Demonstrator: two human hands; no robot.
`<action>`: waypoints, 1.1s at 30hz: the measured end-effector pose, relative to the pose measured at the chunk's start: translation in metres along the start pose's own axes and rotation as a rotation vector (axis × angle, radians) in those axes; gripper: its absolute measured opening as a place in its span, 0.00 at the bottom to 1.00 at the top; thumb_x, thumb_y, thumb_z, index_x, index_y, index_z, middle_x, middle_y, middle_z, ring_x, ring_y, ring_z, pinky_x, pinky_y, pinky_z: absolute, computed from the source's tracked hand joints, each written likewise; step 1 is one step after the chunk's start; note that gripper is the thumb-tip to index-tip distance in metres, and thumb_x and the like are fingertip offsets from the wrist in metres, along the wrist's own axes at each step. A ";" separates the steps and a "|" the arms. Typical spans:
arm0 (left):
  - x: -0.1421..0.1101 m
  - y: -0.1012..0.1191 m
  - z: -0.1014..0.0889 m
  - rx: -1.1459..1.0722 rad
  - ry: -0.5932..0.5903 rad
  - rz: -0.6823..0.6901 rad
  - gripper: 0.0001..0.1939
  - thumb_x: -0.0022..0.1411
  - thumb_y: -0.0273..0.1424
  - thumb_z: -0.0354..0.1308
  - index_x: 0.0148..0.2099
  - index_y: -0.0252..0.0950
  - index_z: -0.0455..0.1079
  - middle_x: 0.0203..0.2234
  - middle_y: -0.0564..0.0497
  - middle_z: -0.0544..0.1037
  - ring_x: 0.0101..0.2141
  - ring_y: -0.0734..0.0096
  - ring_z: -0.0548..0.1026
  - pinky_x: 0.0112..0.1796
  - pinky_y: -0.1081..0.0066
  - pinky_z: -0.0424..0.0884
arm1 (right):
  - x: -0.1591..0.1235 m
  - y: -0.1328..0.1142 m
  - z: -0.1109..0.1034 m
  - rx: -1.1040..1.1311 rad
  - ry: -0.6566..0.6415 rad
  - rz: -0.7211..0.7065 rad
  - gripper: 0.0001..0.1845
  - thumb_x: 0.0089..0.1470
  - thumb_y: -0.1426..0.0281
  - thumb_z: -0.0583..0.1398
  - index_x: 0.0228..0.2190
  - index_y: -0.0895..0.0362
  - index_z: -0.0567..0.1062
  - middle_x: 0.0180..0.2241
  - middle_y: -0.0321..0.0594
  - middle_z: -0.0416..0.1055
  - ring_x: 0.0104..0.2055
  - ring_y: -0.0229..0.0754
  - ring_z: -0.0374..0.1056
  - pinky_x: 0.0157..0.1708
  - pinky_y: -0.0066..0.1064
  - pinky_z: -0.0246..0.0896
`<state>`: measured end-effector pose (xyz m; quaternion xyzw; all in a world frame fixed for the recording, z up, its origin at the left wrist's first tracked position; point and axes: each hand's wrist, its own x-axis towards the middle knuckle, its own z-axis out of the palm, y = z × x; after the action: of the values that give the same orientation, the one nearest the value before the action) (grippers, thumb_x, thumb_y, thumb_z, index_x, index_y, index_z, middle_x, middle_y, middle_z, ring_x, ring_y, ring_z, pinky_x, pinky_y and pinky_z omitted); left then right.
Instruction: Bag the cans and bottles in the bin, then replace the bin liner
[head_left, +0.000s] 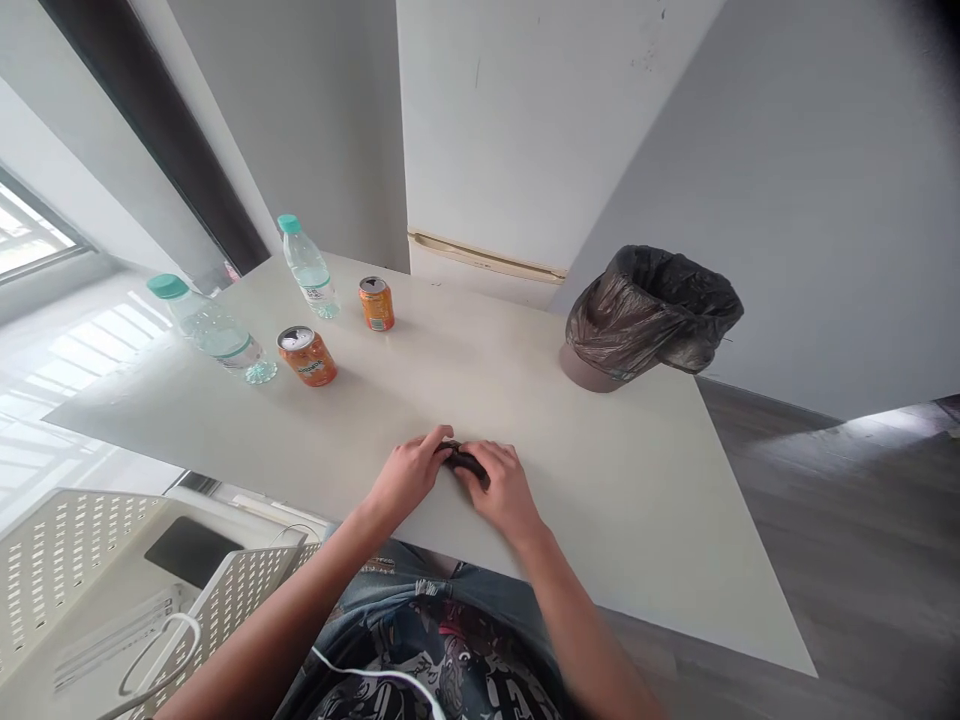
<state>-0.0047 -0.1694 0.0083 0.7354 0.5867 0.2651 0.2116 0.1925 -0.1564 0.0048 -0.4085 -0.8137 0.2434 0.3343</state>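
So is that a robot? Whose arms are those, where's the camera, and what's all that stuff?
No robot here! Those are a person's own bare hands: the left hand and the right hand. The camera is worn on that person's head, looking forward and down, so you see roughly what they see. On the pale table, over to the left, stand two bottles with green caps and two orange cans. Farther right is a bin with a dark bag over its rim. Both hands hold a small dark thing. The fingers cover part of it, so I can't tell what it is.
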 end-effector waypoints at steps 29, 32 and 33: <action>-0.019 -0.026 0.008 0.110 0.138 0.096 0.06 0.73 0.32 0.55 0.50 0.40 0.64 0.46 0.46 0.74 0.48 0.56 0.73 0.50 0.56 0.71 | -0.062 0.061 -0.058 -0.523 -0.060 0.072 0.29 0.68 0.79 0.48 0.66 0.59 0.68 0.68 0.45 0.65 0.70 0.51 0.61 0.71 0.55 0.56; -0.019 -0.029 0.006 0.111 0.137 0.112 0.04 0.72 0.30 0.55 0.49 0.40 0.67 0.46 0.46 0.74 0.47 0.56 0.73 0.50 0.56 0.70 | -0.111 0.107 -0.118 -0.719 0.198 0.227 0.20 0.69 0.69 0.53 0.55 0.60 0.79 0.63 0.49 0.71 0.59 0.54 0.73 0.64 0.52 0.68; -0.018 -0.028 0.005 0.098 0.138 0.116 0.04 0.72 0.30 0.54 0.48 0.41 0.68 0.45 0.46 0.74 0.46 0.57 0.73 0.49 0.57 0.70 | -0.127 0.120 -0.138 -0.761 0.259 0.277 0.18 0.69 0.65 0.55 0.48 0.59 0.82 0.62 0.51 0.72 0.57 0.56 0.73 0.58 0.50 0.73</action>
<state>-0.0258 -0.1806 -0.0153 0.7576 0.5686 0.2977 0.1189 0.4112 -0.1784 -0.0289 -0.6355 -0.7343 -0.0851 0.2230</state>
